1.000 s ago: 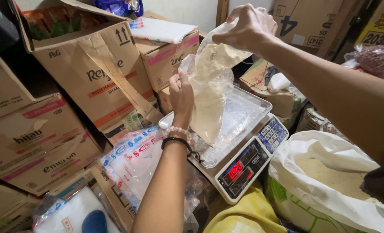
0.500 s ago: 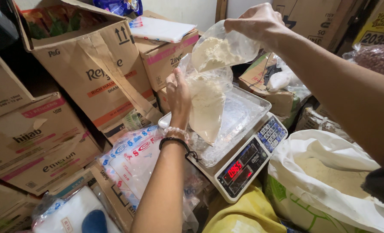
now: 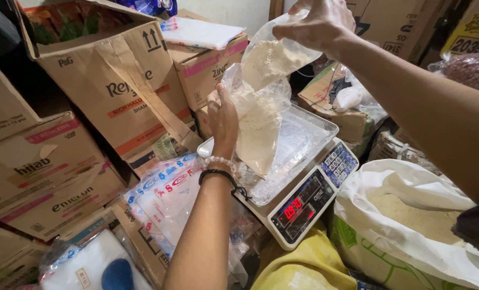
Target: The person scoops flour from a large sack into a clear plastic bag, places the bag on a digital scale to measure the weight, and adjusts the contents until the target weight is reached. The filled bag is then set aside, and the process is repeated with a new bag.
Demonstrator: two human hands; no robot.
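My left hand (image 3: 223,119) holds the mouth of a clear plastic bag (image 3: 258,134) of pale powder that stands on the tray of a digital scale (image 3: 298,201). My right hand (image 3: 319,22) is raised above it, gripping a second small clear bag of powder (image 3: 272,56) tilted down toward the lower bag's opening. The scale's red display is lit.
A large white sack of pale powder (image 3: 411,215) stands open at the right. Stacked cardboard boxes (image 3: 105,80) fill the left and back. Packs of clear plastic bags (image 3: 167,196) lie beside the scale, and a yellow sack (image 3: 298,268) below it.
My right hand has lifted the small bag higher and tilted it over the lower bag. The scale reading has changed. My left hand has stayed on the lower bag.
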